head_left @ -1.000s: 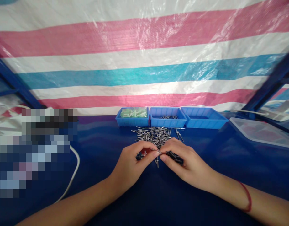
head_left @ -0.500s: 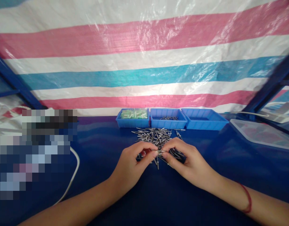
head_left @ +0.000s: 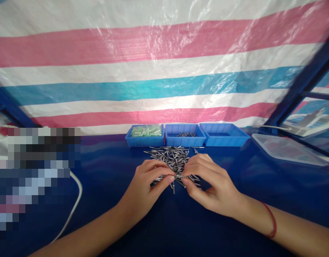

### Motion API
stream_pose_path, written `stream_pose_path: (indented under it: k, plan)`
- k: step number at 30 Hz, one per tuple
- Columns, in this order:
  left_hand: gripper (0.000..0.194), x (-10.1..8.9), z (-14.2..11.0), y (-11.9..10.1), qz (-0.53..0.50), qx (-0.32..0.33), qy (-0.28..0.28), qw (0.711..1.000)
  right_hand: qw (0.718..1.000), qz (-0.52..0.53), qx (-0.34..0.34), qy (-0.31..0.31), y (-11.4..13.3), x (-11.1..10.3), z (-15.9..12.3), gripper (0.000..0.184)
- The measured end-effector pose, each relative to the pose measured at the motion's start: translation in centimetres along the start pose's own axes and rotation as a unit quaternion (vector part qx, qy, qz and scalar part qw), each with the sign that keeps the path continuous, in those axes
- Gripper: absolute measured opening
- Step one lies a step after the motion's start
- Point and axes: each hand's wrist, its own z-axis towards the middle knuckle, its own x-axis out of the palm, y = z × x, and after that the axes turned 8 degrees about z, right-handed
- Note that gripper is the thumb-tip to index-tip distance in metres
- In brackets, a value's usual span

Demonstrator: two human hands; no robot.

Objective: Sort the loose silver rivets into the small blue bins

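Note:
My left hand (head_left: 146,184) pinches a small metal blind rivet (head_left: 178,176) between thumb and forefinger. From the other side, my right hand (head_left: 219,187) has its thumb and fingertips closed at the rivet's right end. Both hands hover over the near part of a loose pile of blind rivets (head_left: 171,157), which lie in every direction on the blue table. Fingertips cover much of the held rivet, so its ends are hard to make out.
Behind the pile stand three blue bins: one with green-and-white packets (head_left: 147,131), a middle bin (head_left: 184,142) with some rivets, and a right bin (head_left: 226,141). A clear plastic lid (head_left: 284,150) lies at right. A white cable (head_left: 77,200) runs along the left; a striped sheet (head_left: 153,78) hangs behind.
The view has shifted slightly, so the bins and pile sit further left. The right hand's thumb and forefinger have loosened a little around the rivet; the left keeps its pinch.

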Motion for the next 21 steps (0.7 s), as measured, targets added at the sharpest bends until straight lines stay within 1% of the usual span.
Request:
stream_pose_path:
  k: [2,4,6,7,9,10,12,14,15,17,19,21]
  plan:
    - [0.02,-0.7,0.1,0.0,0.061,0.003,0.025,0.998,0.999,-0.034,-0.01,-0.011,-0.8,-0.8,0.4,0.008]
    - [0.03,-1.8,0.4,0.0,0.13,-0.003,0.063,0.989,0.995,-0.088,-0.008,-0.054,-2.2,-2.3,0.8,0.006]
    - [0.021,-3.2,0.8,-0.1,0.193,0.005,0.125,0.973,0.979,-0.165,0.029,-0.119,-4.0,-4.1,1.1,0.003]
    - [0.022,-3.9,0.9,-0.1,0.221,0.002,0.151,0.963,0.964,-0.201,0.06,-0.162,-5.0,-5.0,1.1,0.004]
    - [0.03,-5.2,1.0,-0.2,0.255,-0.024,0.189,0.948,0.935,-0.265,0.114,-0.207,-7.0,-6.6,1.0,0.008]
    - [0.033,-5.8,0.9,-0.2,0.258,-0.039,0.211,0.942,0.922,-0.297,0.137,-0.208,-8.0,-7.2,0.8,0.009]
    - [0.038,-6.5,0.6,-0.2,0.244,-0.07,0.257,0.933,0.898,-0.362,0.174,-0.181,-9.4,-7.9,0.4,0.011]
    - [0.036,-6.7,0.0,-0.1,0.228,-0.089,0.292,0.925,0.879,-0.405,0.197,-0.159,-10.3,-8.0,-0.1,0.015]
    - [0.033,-6.7,-0.3,0.0,0.221,-0.094,0.305,0.922,0.875,-0.414,0.201,-0.151,-10.5,-7.9,-0.3,0.017]
    - [0.024,-6.5,-0.9,0.2,0.205,-0.094,0.325,0.918,0.88,-0.41,0.193,-0.139,-10.5,-7.6,-0.5,0.018]
    - [0.017,-6.3,-1.3,0.5,0.188,-0.081,0.333,0.921,0.897,-0.387,0.173,-0.125,-10.0,-7.0,-0.3,0.018]
    - [0.015,-6.1,-1.3,0.7,0.178,-0.059,0.335,0.924,0.917,-0.353,0.145,-0.111,-8.9,-6.3,0.0,0.017]
